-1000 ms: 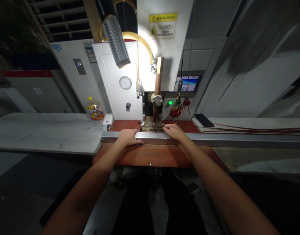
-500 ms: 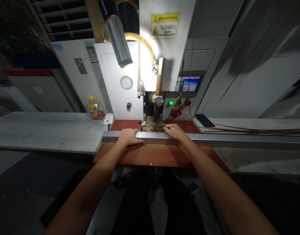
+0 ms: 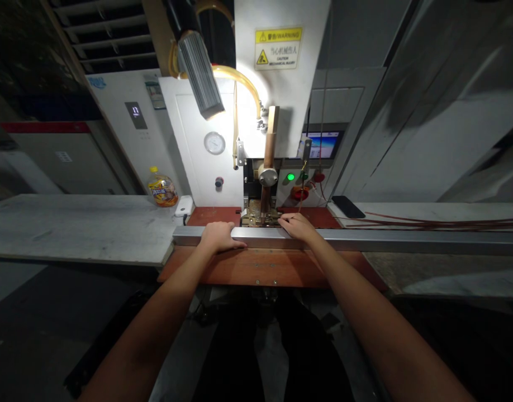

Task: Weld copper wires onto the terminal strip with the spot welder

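Note:
A long silver metal bar (image 3: 260, 233) lies across the red-brown work board (image 3: 235, 267), in front of a spot-welder-like machine. My left hand (image 3: 218, 237) is wrapped over the bar near its left end, thumb along the front side and fingers over the top. My right hand (image 3: 297, 225) lies against the bar farther right, its thumb and fingers pinched together beside the lower fixture (image 3: 256, 213). Whatever sits in that pinch is too small to make out. Between the hands, a copper-coloured electrode rod (image 3: 265, 202) points down at the fixture, just behind the bar.
Thin copper-coloured strips (image 3: 428, 223) and a black phone (image 3: 347, 206) lie on the right shelf. On the left table (image 3: 80, 229) stand a yellow-capped bottle (image 3: 162, 188) and a white device (image 3: 184, 205). A lamp (image 3: 201, 75) hangs above; a green button (image 3: 290, 177) glows.
Both hands keep their places on the bar. The whole view has shifted very slightly, and otherwise nothing on the board has visibly moved.

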`<state>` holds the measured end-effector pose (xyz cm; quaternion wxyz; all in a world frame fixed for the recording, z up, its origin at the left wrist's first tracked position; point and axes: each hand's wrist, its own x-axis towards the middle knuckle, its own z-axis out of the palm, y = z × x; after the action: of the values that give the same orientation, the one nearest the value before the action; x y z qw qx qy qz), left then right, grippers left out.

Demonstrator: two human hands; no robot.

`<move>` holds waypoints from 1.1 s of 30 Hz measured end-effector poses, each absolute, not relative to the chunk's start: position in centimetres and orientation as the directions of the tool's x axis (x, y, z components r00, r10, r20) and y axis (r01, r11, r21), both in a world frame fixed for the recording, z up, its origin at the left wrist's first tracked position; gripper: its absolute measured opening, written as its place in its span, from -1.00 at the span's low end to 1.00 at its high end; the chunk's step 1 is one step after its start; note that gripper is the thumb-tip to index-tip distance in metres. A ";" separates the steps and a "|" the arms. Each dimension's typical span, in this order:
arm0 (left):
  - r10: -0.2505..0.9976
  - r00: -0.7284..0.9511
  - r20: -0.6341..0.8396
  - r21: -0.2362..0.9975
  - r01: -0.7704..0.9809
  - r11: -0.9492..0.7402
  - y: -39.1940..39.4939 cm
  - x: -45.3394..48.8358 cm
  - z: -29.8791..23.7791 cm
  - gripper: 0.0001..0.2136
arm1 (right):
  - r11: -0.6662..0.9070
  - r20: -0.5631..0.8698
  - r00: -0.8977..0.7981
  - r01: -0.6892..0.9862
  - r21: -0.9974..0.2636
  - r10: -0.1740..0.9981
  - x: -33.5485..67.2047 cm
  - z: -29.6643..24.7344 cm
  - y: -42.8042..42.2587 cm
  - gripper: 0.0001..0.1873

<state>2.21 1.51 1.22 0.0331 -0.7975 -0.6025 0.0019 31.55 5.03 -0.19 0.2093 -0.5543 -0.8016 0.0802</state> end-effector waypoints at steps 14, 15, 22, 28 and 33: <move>0.956 0.285 0.069 -0.042 0.958 -0.282 1.2 2.3 1.3 -0.26 | 0.332 0.312 -0.223 0.872 -0.359 0.923 31.5 -0.3 4.7 -0.66; 0.955 0.287 0.071 -0.042 0.958 -0.284 1.2 2.3 1.3 -0.26 | 0.335 0.312 -0.224 0.867 -0.368 0.923 31.5 -0.3 4.8 -0.66; 0.948 0.302 0.097 -0.047 0.953 -0.299 0.9 2.2 1.1 -0.27 | 0.367 0.304 -0.255 0.838 -0.405 0.918 31.6 -0.3 4.9 -0.63; 0.949 0.294 0.110 -0.061 0.955 -0.289 0.5 2.1 0.9 -0.27 | 0.328 0.304 -0.207 0.840 -0.432 0.930 31.6 -0.1 4.8 -0.64; 0.948 0.292 0.124 -0.049 0.956 -0.288 -0.4 2.1 0.9 -0.30 | 0.330 0.320 -0.193 0.824 -0.460 0.928 31.8 0.3 4.3 -0.61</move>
<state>2.12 -0.36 0.89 0.0568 -0.8017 -0.5940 -0.0354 31.76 4.26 0.29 0.2780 -0.5713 -0.7666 0.0928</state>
